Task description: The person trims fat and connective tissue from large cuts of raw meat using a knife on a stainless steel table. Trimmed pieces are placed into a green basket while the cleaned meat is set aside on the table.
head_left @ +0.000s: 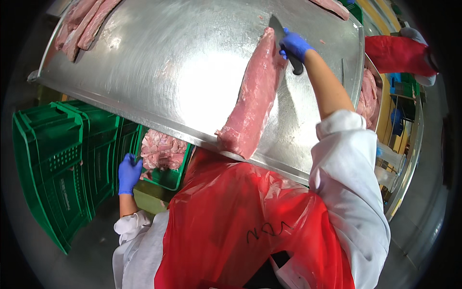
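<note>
- The right hand [291, 45], at 1 o'clock, hides part of the black-handled knife [297, 66]; its fingers are clamped on the handle. Whether a fingertip also touches the meat beside it, I cannot tell.
- The left hand [129, 174], between 8 and 9 o'clock, is near a green crate [166, 185]; whether its fingers are apart or together, I cannot tell.
- Meat strips [85, 25] at 10 o'clock are cut off by the upper edge, as is a single strip [333, 6] at 1 o'clock.
- At 2 o'clock, a co-worker's red garment [397, 54] is warped by the lens and hard to make out.
- The long loin of meat [255, 98] runs from 1 o'clock to the centre, its smooth, moist pink body tapering toward the blade; the blunt lower end lies at the rim of the metal table [144, 72].
- That table is scuffed, shiny steel with strong glare.
- Ragged trimmings [161, 149] fill the crate at 9 o'clock; farther out stand ribbed plastic crates [48, 139].
- The red apron [240, 207], at 6 o'clock, is thin, creased, glossy film.
</note>
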The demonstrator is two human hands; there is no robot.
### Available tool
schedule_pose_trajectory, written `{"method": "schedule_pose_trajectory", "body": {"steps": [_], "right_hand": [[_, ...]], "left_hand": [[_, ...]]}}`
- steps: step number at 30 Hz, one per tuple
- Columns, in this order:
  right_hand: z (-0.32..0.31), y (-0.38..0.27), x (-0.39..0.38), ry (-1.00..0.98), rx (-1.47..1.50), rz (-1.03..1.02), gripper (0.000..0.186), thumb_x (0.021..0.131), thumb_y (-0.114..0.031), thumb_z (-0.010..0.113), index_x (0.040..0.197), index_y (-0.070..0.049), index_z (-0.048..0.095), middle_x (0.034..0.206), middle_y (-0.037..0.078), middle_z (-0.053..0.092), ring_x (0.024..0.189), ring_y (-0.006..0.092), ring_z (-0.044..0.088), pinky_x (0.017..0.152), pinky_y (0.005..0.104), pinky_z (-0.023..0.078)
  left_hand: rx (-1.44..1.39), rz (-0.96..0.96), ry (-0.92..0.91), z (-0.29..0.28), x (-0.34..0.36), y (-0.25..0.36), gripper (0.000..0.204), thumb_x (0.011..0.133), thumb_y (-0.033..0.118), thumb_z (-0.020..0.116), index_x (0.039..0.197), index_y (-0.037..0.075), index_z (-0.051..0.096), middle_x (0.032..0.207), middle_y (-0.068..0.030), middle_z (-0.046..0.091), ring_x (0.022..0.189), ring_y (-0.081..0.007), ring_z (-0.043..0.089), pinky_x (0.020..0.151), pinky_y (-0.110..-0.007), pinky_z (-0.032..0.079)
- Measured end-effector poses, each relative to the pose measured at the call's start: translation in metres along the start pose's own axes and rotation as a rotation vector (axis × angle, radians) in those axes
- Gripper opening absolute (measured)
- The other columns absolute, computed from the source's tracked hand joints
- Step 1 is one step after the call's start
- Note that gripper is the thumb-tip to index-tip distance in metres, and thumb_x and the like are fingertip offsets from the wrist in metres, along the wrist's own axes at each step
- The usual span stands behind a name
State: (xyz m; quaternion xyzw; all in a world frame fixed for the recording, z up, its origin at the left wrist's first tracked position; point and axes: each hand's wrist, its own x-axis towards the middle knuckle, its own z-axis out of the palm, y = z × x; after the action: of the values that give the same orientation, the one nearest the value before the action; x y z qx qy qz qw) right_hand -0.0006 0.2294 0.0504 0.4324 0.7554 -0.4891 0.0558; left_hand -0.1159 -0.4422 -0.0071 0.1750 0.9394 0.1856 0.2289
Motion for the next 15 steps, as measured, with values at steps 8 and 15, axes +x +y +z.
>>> {"method": "schedule_pose_trajectory", "body": {"steps": [8,15], "right_hand": [[-0.011,-0.027,-0.247,-0.314,0.212,0.182,0.076,0.091,0.001,0.048,0.159,-0.019,0.02,0.076,0.005,0.056,0.055,0.0103,0.057,0.043,0.0242,0.05],[0.005,0.01,-0.168,0.275,0.477,-0.058,0.075,0.095,-0.006,0.052,0.16,-0.024,0.017,0.08,0.004,0.053,0.055,0.0106,0.054,0.044,0.0252,0.049]], "left_hand": [[-0.773,0.313,0.009,0.067,0.209,0.211,0.027,0.085,0.016,0.074,0.103,-0.001,0.061,0.087,-0.0093,0.065,0.079,-0.015,0.061,0.072,-0.032,0.052],[-0.314,0.419,-0.228,0.161,0.332,0.526,0.048,0.08,0.028,0.077,0.119,0.002,0.064,0.085,-0.0137,0.072,0.069,-0.0206,0.067,0.065,-0.034,0.055]]}}
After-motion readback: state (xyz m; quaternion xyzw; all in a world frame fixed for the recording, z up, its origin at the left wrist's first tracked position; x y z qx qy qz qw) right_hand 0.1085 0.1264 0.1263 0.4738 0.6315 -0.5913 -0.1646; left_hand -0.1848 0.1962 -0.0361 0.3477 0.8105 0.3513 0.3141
